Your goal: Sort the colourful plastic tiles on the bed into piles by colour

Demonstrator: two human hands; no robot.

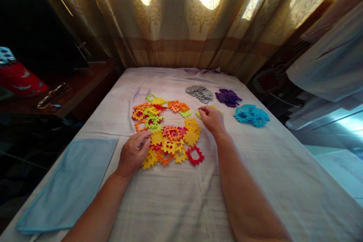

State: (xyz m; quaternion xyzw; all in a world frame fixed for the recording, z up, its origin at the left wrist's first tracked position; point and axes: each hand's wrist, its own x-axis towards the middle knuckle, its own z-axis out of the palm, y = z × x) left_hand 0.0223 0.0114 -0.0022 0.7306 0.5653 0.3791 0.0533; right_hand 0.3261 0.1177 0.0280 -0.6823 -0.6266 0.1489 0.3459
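Observation:
My left hand (134, 152) rests at the left side of a mixed heap of plastic interlocking tiles, its fingers loosely curved and apart from the thumb. Its fingertips are beside a solid yellow tile (157, 138). My right hand (212, 119) is to the right of the heap, thumb and fingers pinched at a light green interlocking tile (197, 114), mostly hidden by the hand. More light green shows just behind that hand. In the heap are orange tiles (178, 106), yellow tiles (192, 137) and red ones, with a red frame tile (195, 155) at the near right edge.
Beyond my right hand lie a grey pile (199, 93), a purple pile (228, 98) and a blue pile (252, 115) of tiles. A light blue cloth bag (70, 185) lies left on the white-sheeted surface (176, 204). Curtains (176, 26) hang behind; a dark wooden table (85, 87) stands left.

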